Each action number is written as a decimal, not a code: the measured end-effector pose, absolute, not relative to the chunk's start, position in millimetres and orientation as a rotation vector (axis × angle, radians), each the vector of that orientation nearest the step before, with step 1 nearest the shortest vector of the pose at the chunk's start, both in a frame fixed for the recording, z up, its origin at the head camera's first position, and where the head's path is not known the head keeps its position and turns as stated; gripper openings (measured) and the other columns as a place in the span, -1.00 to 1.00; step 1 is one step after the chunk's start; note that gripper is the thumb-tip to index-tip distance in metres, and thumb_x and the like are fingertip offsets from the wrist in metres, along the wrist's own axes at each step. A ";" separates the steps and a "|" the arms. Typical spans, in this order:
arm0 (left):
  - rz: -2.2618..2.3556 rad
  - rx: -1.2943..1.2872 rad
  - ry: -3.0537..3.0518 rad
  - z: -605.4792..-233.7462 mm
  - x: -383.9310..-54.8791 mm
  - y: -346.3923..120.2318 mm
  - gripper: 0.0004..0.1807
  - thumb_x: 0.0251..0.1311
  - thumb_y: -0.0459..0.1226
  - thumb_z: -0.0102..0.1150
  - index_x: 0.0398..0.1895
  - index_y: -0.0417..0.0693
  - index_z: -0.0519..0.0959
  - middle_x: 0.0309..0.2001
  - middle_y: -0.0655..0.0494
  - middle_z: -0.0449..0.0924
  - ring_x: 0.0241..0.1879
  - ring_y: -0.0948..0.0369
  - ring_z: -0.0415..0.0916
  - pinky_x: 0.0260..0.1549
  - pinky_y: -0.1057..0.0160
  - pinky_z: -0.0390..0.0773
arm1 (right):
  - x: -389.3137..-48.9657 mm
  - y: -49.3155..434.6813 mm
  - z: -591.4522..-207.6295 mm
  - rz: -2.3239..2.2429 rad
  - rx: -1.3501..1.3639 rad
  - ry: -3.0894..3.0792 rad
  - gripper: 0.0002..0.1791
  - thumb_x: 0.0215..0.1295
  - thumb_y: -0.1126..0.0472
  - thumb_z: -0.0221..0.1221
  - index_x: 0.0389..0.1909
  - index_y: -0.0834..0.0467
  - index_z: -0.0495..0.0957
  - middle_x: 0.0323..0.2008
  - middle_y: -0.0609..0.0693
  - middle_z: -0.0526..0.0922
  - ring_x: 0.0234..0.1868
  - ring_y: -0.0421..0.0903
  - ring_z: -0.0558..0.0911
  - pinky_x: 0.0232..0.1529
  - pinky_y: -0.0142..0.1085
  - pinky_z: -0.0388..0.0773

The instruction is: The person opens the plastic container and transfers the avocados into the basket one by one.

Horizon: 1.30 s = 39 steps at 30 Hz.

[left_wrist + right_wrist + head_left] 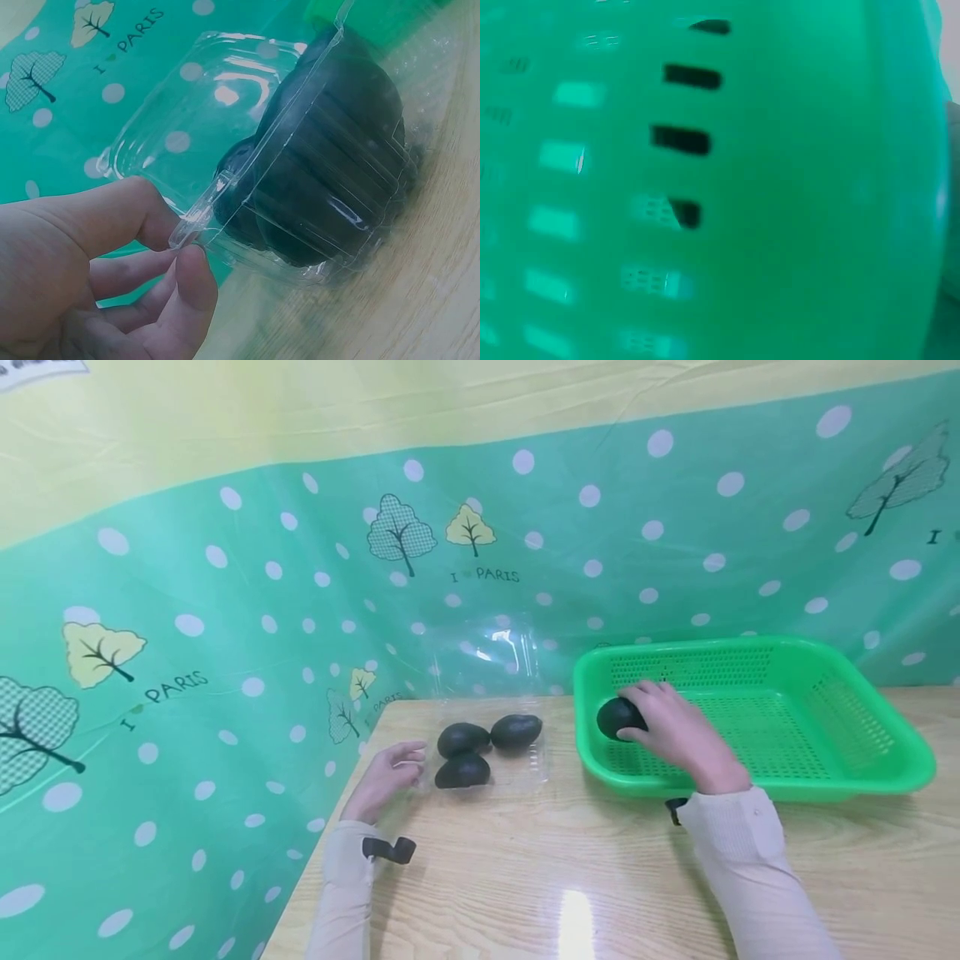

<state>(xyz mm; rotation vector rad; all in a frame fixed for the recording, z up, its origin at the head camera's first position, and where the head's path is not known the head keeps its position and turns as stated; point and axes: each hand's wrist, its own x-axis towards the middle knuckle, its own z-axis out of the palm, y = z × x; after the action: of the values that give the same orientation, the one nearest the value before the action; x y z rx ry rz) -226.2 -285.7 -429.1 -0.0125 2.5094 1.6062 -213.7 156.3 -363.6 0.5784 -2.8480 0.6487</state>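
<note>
At the left side of the green basket (862,718), my right hand (678,727) holds a dark avocado (621,718) inside the rim, thumb and fingers around it. The right wrist view is filled by the basket's slotted wall (795,187), with a dark shape showing through some slots. My left hand (388,781) pinches the near-left edge of a clear plastic clamshell box (214,206) between thumb and finger. Three dark avocados (516,732) lie in the box, two stacked close at the left. Its transparent lid (487,660) stands raised at the back.
Both containers rest on a light wooden table (480,877), the basket to the right of the box. Behind them hangs a green dotted cloth (630,552) printed with trees. The table's left edge runs beside my left forearm.
</note>
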 end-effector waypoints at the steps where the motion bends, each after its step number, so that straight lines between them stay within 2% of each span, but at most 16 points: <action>1: 1.607 -0.012 2.507 -429.0 -226.0 -285.4 -0.35 0.16 -0.41 0.13 0.40 -0.18 0.34 0.25 -0.25 0.44 0.11 -0.11 0.52 0.01 0.17 0.58 | -214.1 157.0 -365.0 0.648 0.578 -2.856 -0.41 0.22 0.18 0.35 0.22 0.37 0.46 0.11 0.30 0.53 0.06 0.27 0.47 -0.03 0.19 0.52; 14: 1.609 0.010 2.519 -433.0 -228.0 -286.3 -0.35 0.14 -0.41 0.14 0.38 -0.15 0.37 0.22 -0.21 0.47 0.10 -0.08 0.54 -0.03 0.22 0.58 | -216.3 158.6 -377.7 0.614 0.550 -2.949 -0.44 0.17 0.21 0.38 0.13 0.41 0.50 0.05 0.35 0.57 0.03 0.29 0.53 -0.01 0.17 0.54; 19: 1.607 0.009 2.515 -432.9 -228.1 -287.7 -0.35 0.17 -0.40 0.14 0.40 -0.15 0.34 0.25 -0.23 0.45 0.08 -0.12 0.54 -0.06 0.23 0.59 | -218.7 155.6 -379.1 0.608 0.563 -2.964 -0.50 0.16 0.20 0.38 0.05 0.40 0.53 -0.08 0.30 0.61 -0.09 0.23 0.58 -0.12 0.09 0.57; 24: 1.590 0.019 2.510 -425.1 -223.9 -283.3 -0.35 0.20 -0.41 0.11 0.42 -0.22 0.30 0.27 -0.29 0.41 0.10 -0.18 0.51 -0.05 0.24 0.57 | -219.8 154.6 -380.2 0.611 0.546 -2.996 -0.50 0.18 0.18 0.37 0.06 0.39 0.53 -0.07 0.29 0.61 -0.08 0.22 0.58 -0.11 0.10 0.57; 31: 1.576 0.033 2.490 -405.8 -214.5 -273.4 -0.35 0.18 -0.46 0.08 0.41 -0.30 0.29 0.27 -0.37 0.38 0.15 -0.25 0.46 -0.04 0.24 0.58 | -222.5 156.5 -386.1 0.626 0.604 -3.027 -0.63 0.14 0.21 0.39 -0.10 0.33 0.58 -0.22 0.19 0.63 -0.23 0.07 0.59 -0.27 -0.05 0.56; 39: 1.603 0.012 2.503 -429.5 -226.9 -286.4 -0.34 0.19 -0.42 0.11 0.42 -0.20 0.31 0.27 -0.29 0.41 0.12 -0.17 0.50 -0.05 0.24 0.59 | -225.2 155.7 -389.5 0.661 0.611 -3.073 -0.59 0.18 0.20 0.37 -0.04 0.36 0.57 -0.20 0.20 0.63 -0.22 0.06 0.60 -0.26 -0.07 0.57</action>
<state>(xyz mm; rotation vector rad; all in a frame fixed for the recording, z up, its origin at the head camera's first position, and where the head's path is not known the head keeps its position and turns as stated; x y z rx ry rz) -226.9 -286.4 -429.5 0.0117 2.5029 1.6031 -225.2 155.7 -389.5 0.6110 -3.0733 0.6612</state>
